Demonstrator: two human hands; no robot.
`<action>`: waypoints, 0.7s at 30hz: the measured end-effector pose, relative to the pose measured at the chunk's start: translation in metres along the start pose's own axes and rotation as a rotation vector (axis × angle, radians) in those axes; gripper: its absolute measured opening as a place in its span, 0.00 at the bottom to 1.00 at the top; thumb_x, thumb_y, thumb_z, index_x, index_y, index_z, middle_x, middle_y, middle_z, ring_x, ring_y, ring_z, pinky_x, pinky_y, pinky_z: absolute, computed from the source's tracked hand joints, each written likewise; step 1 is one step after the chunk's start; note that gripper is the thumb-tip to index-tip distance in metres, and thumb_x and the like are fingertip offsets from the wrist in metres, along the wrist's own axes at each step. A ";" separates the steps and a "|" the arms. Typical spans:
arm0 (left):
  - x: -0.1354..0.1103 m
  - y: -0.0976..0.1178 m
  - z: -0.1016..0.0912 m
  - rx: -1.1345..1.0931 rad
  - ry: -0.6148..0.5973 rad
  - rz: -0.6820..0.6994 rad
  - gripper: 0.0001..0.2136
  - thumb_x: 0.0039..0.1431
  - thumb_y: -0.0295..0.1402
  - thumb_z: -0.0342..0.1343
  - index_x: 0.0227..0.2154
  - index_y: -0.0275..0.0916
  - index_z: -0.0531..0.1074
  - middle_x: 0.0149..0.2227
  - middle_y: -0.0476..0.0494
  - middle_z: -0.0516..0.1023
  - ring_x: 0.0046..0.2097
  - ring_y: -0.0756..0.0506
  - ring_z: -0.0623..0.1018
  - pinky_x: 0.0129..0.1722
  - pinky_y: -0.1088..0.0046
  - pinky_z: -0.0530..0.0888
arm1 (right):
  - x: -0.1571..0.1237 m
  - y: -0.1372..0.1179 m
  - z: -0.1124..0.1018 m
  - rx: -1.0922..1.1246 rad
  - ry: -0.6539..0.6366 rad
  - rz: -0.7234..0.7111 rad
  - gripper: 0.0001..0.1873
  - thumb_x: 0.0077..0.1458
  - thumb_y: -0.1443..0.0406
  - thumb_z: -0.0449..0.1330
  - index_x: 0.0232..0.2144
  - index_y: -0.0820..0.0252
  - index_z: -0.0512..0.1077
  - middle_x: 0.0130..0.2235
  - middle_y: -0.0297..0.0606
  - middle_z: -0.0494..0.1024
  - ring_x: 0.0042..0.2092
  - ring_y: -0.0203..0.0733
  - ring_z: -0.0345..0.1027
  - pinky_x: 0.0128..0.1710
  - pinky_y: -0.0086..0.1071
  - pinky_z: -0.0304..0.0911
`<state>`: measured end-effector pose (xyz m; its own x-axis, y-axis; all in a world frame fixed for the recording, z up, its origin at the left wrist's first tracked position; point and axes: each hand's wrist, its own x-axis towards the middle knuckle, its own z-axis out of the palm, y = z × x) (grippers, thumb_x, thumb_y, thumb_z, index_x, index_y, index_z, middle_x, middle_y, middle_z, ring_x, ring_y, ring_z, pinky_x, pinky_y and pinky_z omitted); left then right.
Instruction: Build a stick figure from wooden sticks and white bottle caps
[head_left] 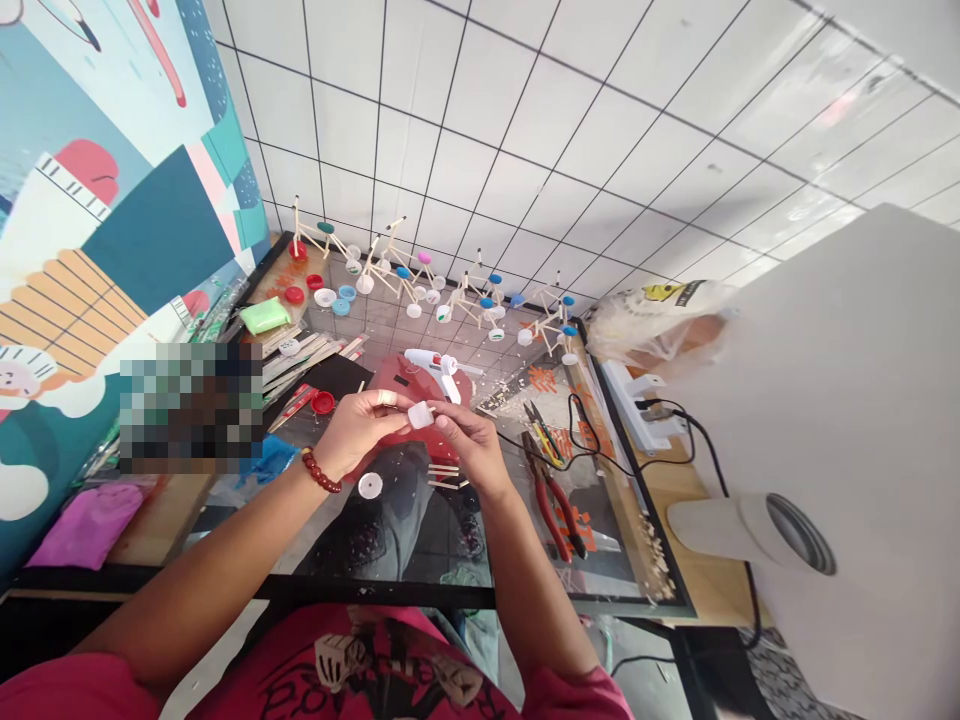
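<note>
Both hands meet over the glass-topped table (pixel 420 540). My left hand (pixel 358 428), with a red bead bracelet at the wrist, and my right hand (pixel 469 440) pinch a white bottle cap (pixel 421 414) between their fingertips. Below the left hand a second white cap (pixel 370 486) lies flat on the glass. Some thin wooden sticks (pixel 442 475) lie under the right hand. A white glue gun (pixel 439 365) rests just beyond the hands on a red sheet (pixel 397 378).
Several small bicycle models (pixel 420 280) of sticks and coloured caps stand along the tiled wall. Red-handled pliers (pixel 553 500) and cutters (pixel 541 430) lie to the right, near a white power strip (pixel 637 400) with black cords. Loose caps (pixel 330 297), flat sticks (pixel 300 360) and green cloth (pixel 264 315) sit at left.
</note>
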<state>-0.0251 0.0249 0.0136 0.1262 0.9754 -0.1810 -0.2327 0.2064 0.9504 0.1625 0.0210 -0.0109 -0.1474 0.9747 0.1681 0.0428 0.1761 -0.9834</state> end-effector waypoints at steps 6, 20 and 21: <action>0.001 0.003 -0.001 -0.028 0.059 0.011 0.20 0.41 0.39 0.72 0.37 0.34 0.79 0.34 0.43 0.83 0.33 0.46 0.82 0.37 0.67 0.80 | 0.003 0.009 0.002 0.034 0.191 0.053 0.12 0.51 0.54 0.68 0.33 0.55 0.81 0.37 0.36 0.85 0.40 0.43 0.79 0.48 0.40 0.74; -0.001 -0.006 -0.005 0.332 0.003 0.339 0.07 0.53 0.38 0.64 0.31 0.40 0.81 0.34 0.44 0.83 0.34 0.45 0.82 0.36 0.70 0.80 | -0.002 0.001 0.003 -0.209 0.138 -0.136 0.04 0.53 0.63 0.64 0.32 0.56 0.77 0.33 0.35 0.79 0.36 0.39 0.72 0.42 0.34 0.69; 0.000 -0.006 -0.006 0.365 0.005 0.377 0.06 0.53 0.37 0.64 0.30 0.41 0.81 0.34 0.44 0.83 0.35 0.45 0.81 0.36 0.70 0.80 | -0.003 -0.001 0.003 -0.241 0.133 -0.152 0.03 0.53 0.64 0.63 0.31 0.56 0.76 0.32 0.34 0.78 0.35 0.38 0.72 0.41 0.34 0.68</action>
<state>-0.0293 0.0236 0.0064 0.0933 0.9772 0.1908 0.0902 -0.1991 0.9758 0.1601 0.0176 -0.0104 -0.0397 0.9413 0.3353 0.2650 0.3334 -0.9048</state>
